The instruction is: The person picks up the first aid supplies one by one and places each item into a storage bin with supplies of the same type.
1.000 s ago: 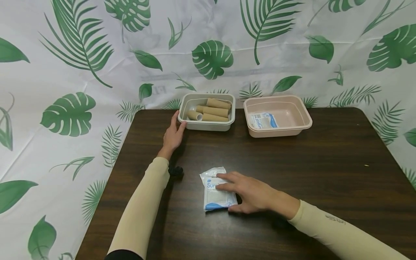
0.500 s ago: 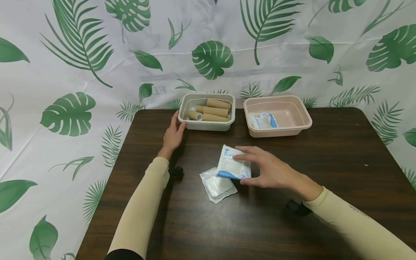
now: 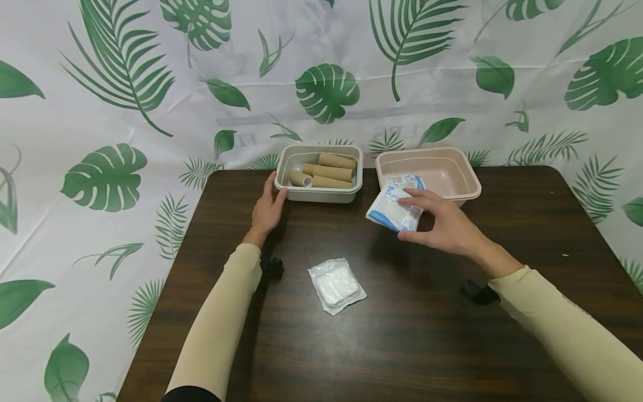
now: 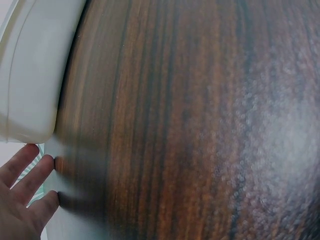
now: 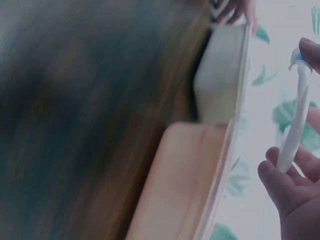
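Note:
My right hand (image 3: 444, 226) pinches a flat white and blue packet (image 3: 392, 211) with "Surg" printed on it, held in front of the pinkish plastic tub (image 3: 472, 190). Edge-on in the right wrist view, the same packet (image 5: 296, 125) sits between thumb and fingers. Inside the tub lies another such packet (image 3: 416, 181), partly covered by the held one. My left hand (image 3: 266, 213) rests with extended fingers at the left front corner of the grey tub (image 3: 318, 195). A third packet (image 3: 336, 285), plain whitish side up, lies on the table.
Several brown cardboard tubes (image 3: 331, 173) lie in the grey tub. Both tubs stand side by side along the back edge of the dark wooden table (image 3: 321, 357). Behind it hangs a leaf-patterned white cloth (image 3: 281, 50).
My right hand has lifted the top packet off the one beneath it and carried it back and right to the pinkish tub. The left hand has stayed in place.

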Demonstrator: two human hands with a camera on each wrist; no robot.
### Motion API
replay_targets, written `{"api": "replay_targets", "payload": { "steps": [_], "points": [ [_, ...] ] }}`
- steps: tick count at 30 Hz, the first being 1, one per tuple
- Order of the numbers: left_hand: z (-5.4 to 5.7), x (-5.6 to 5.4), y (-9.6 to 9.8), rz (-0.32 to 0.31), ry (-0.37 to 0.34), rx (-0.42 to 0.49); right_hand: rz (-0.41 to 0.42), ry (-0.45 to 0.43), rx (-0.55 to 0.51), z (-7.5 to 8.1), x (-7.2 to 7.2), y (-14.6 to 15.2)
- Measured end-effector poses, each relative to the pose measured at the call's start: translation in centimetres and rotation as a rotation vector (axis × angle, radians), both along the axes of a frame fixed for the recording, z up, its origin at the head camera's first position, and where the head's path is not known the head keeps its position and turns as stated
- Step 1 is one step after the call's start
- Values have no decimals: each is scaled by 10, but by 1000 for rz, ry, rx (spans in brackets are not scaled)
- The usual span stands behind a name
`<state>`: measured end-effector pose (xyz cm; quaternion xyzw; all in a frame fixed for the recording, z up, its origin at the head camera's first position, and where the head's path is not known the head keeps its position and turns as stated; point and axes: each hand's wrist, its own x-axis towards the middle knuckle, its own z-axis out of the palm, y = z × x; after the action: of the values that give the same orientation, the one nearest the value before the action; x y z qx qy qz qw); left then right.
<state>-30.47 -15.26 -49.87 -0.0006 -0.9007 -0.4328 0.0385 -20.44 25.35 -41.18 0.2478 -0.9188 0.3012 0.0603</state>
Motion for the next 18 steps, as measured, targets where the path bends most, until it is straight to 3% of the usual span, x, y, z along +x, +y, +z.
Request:
{"api": "replay_targets", "payload": {
  "steps": [10, 18],
  "points": [
    [-3, -1, -1, 1, 20, 2, -196, 26, -33, -13, -34, 32],
    [-5, -2, 0, -1, 25, 3, -448, -80, 8, -12, -52, 46]
  ]
}}
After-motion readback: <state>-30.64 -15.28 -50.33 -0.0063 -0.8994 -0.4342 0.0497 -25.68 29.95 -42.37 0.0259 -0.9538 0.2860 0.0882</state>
